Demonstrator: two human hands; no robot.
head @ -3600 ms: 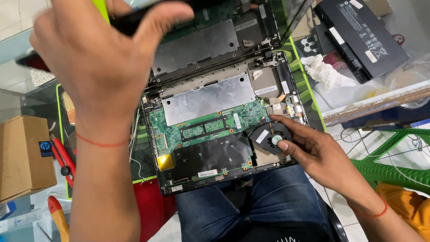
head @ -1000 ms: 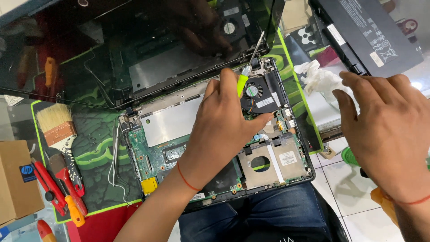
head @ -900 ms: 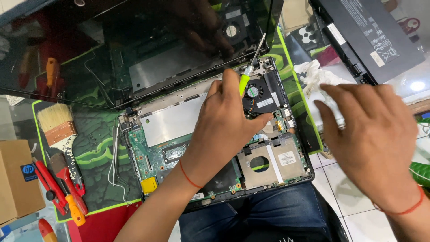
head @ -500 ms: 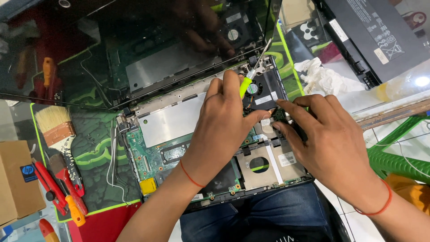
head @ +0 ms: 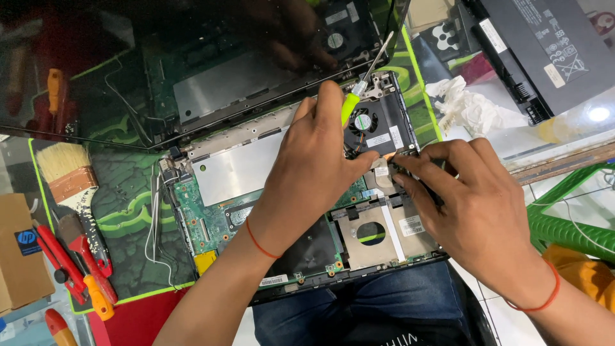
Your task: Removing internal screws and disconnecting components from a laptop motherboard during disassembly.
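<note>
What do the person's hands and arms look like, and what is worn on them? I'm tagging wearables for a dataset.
Both forearms are bare, with no sleeves or gloves. The left hand has a thin red thread bracelet at the wrist; the right hand has a similar red thread band.

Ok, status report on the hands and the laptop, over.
Left hand grips green-handled screwdriver beside cooling fan. Right hand pinches fan's right edge. Opened laptop on lap. Nothing blocking.
</note>
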